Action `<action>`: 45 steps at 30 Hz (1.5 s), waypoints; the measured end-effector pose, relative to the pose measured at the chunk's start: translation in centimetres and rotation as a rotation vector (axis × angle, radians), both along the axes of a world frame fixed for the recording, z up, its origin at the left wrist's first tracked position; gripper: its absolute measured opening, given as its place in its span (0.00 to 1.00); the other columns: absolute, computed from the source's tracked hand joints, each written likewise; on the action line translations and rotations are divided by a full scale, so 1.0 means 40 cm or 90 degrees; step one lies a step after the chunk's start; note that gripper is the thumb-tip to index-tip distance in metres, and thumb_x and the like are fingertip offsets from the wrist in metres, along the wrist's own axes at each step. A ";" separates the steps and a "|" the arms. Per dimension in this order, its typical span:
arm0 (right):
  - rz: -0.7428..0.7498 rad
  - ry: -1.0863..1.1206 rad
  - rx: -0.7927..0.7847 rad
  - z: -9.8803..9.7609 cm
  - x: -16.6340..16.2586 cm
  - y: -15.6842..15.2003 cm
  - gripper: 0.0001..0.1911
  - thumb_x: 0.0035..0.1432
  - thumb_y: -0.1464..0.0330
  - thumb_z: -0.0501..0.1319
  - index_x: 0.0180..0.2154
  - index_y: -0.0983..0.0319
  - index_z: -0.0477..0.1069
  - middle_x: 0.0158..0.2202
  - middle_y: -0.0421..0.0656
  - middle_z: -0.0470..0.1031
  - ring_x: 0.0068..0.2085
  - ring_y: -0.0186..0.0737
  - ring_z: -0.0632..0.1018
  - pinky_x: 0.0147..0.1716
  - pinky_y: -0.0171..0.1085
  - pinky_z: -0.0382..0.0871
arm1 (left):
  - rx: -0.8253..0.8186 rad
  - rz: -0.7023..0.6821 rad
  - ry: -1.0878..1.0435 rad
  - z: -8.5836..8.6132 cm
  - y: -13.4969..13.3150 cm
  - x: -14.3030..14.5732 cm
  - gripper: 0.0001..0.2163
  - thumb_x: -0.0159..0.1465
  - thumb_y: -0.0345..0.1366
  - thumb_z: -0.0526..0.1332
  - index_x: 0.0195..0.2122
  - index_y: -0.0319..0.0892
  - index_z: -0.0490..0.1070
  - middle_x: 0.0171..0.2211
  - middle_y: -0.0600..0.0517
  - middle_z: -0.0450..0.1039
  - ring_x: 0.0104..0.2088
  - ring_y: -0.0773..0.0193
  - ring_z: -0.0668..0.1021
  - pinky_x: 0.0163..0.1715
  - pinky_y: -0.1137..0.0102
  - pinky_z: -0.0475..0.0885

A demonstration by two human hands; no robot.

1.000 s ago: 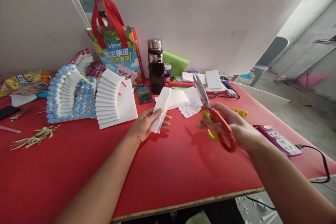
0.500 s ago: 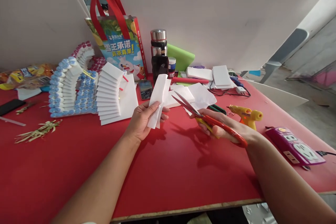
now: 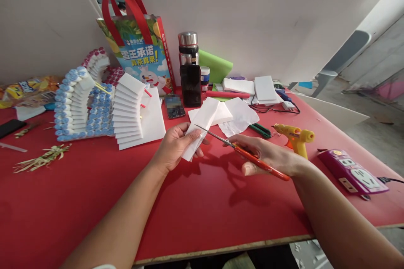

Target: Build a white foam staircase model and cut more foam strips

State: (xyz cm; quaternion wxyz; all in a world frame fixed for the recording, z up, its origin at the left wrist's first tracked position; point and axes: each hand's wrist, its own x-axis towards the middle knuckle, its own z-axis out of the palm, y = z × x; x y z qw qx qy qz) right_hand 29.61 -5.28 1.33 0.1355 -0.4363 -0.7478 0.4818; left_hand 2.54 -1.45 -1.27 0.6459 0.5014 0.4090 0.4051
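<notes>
My left hand pinches a folded strip of white paper between thumb and fingers, above the red table. In my right hand is a pair of scissors with red and yellow handles. Their blades reach left and lie across the strip just above my left thumb; whether they have cut into it I cannot tell. Behind the strip, loose white paper sheets lie on the table. A green utility knife rests just beyond my right hand.
A yellow glue gun and a purple power strip sit to the right. At the left stand fanned white folded pieces and a blue-and-white stacked piece. A steel flask, a phone and a printed bag stand behind.
The scissors have moved left and their blades have come together across the paper strip. My left hand has tilted the strip to the right and lowered it slightly.
</notes>
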 end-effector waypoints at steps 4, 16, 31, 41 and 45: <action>-0.018 0.001 -0.014 0.004 -0.008 -0.002 0.30 0.54 0.49 0.68 0.52 0.59 0.67 0.30 0.36 0.63 0.30 0.33 0.62 0.30 0.34 0.59 | -0.005 -0.010 0.008 -0.007 0.001 0.002 0.16 0.59 0.45 0.71 0.39 0.40 0.69 0.31 0.49 0.81 0.18 0.65 0.78 0.18 0.73 0.70; -0.034 0.022 -0.029 -0.003 -0.018 -0.001 0.30 0.52 0.48 0.69 0.50 0.59 0.68 0.28 0.35 0.61 0.29 0.33 0.62 0.30 0.34 0.58 | -0.014 -0.004 0.018 -0.008 0.002 0.002 0.18 0.58 0.44 0.72 0.40 0.41 0.66 0.33 0.49 0.81 0.19 0.63 0.79 0.18 0.71 0.71; -0.035 0.048 -0.056 0.002 -0.026 -0.004 0.27 0.52 0.51 0.70 0.46 0.61 0.69 0.27 0.34 0.60 0.29 0.33 0.61 0.30 0.35 0.55 | -0.045 -0.041 0.028 -0.006 0.002 0.001 0.18 0.59 0.44 0.71 0.41 0.40 0.66 0.34 0.47 0.81 0.19 0.64 0.79 0.15 0.74 0.70; -0.045 0.058 -0.048 -0.014 -0.026 -0.003 0.24 0.52 0.51 0.70 0.42 0.60 0.70 0.26 0.35 0.61 0.29 0.33 0.61 0.29 0.36 0.54 | -0.062 -0.041 0.026 -0.004 0.003 0.004 0.16 0.61 0.42 0.70 0.40 0.40 0.66 0.32 0.49 0.80 0.19 0.65 0.79 0.14 0.76 0.69; -0.056 0.053 -0.035 -0.021 -0.025 -0.001 0.25 0.52 0.50 0.70 0.42 0.61 0.72 0.26 0.35 0.60 0.29 0.33 0.60 0.28 0.36 0.53 | -0.069 -0.044 0.023 -0.008 0.005 0.004 0.16 0.61 0.42 0.70 0.41 0.40 0.66 0.33 0.49 0.81 0.19 0.65 0.79 0.14 0.76 0.70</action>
